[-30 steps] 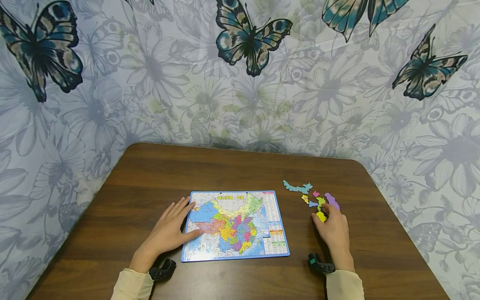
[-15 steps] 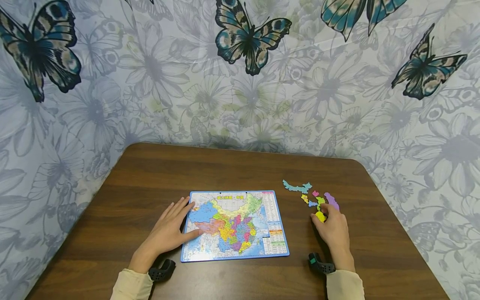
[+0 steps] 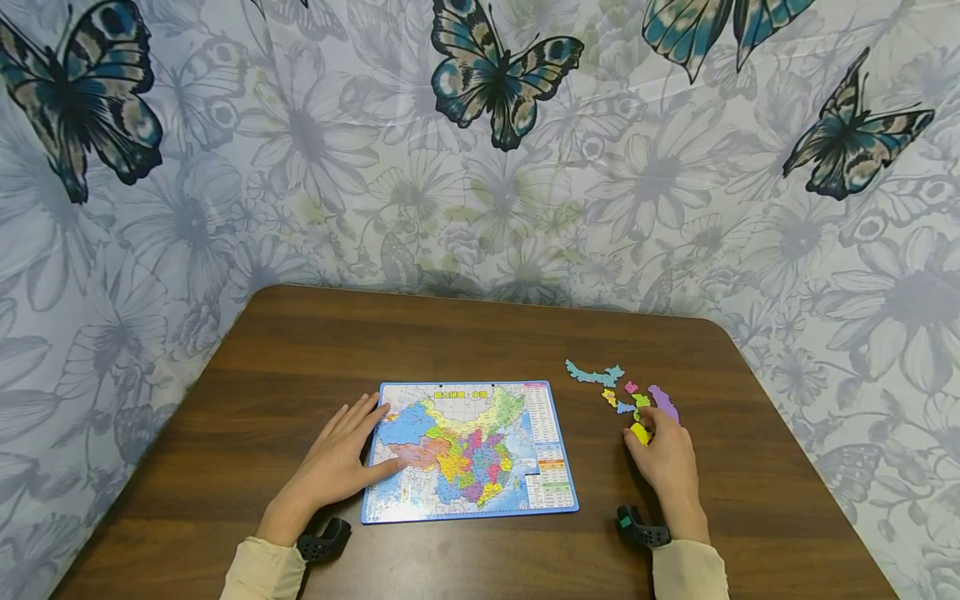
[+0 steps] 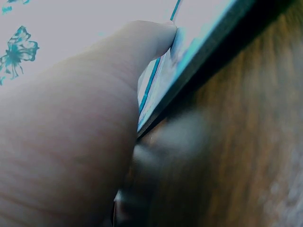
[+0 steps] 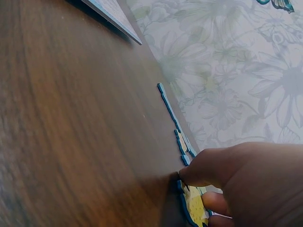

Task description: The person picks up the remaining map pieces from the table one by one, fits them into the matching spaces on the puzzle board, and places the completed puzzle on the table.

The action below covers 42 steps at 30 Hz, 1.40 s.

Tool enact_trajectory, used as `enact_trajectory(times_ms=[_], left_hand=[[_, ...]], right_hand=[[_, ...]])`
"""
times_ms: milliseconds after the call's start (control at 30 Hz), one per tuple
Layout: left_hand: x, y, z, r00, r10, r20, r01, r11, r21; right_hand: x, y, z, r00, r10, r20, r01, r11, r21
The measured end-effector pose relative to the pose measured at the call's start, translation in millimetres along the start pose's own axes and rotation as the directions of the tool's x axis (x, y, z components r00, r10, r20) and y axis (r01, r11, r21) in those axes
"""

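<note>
A map puzzle board with a blue rim lies flat on the table in the head view. My left hand rests on its left side, fingers extended along the edge and thumb on the printed face. In the left wrist view, the left thumb lies over the board's edge. My right hand is at the right, its thumb and fingers pinching a yellow puzzle piece. That yellow piece shows between thumb and fingers in the right wrist view, low at the table; part of it is hidden.
Just beyond the right hand lie loose puzzle pieces: a long light-blue piece, a purple piece, a pink piece, a small blue piece and several others. Behind the wooden table hangs a butterfly-patterned cloth.
The right fingers and the yellow puzzle piece have shifted very slightly. The left hand and the board stay where they were.
</note>
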State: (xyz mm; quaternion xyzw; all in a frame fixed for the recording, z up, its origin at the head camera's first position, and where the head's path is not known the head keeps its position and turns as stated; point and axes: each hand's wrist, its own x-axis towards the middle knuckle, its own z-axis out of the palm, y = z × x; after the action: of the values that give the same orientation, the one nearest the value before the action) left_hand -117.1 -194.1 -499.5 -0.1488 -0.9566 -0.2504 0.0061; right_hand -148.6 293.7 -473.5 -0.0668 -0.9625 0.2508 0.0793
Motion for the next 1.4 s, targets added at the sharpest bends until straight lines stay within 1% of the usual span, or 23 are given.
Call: enact_trajectory(times_ms=[167, 500, 867, 1167, 1400], left_hand=[[-0.2, 0.0, 0.3, 1.0, 0.002, 0.003, -0.002, 1.0, -0.006], [-0.1, 2.0, -1.4, 1.0, -0.005, 0.009, 0.005, 1.0, -0.017], [-1.0, 1.6, -1.3, 1.0, -0.004, 0.008, 0.004, 1.0, -0.015], [-1.0, 1.0, -0.4, 1.0, -0.005, 0.01, 0.005, 1.0, -0.013], [-0.1, 2.0, -0.7, 1.0, -0.006, 0.009, 0.006, 1.0, -0.017]], right_hand=[[0.1, 0.2, 0.4, 1.0, -0.003, -0.006, 0.003, 1.0, 0.008], [0.9, -1.9, 2.0, 0.999, 0.03, -0.029, -0.029, 0.999, 0.037], [1.0, -2.3, 2.9, 0.999, -0.005, -0.049, 0.008, 0.999, 0.052], [1.3, -3.2, 4.6, 0.999, -0.022, -0.038, 0.024, 0.998, 0.057], [1.9, -4.4, 6.0, 0.996, -0.057, -0.065, 0.061, 0.996, 0.067]])
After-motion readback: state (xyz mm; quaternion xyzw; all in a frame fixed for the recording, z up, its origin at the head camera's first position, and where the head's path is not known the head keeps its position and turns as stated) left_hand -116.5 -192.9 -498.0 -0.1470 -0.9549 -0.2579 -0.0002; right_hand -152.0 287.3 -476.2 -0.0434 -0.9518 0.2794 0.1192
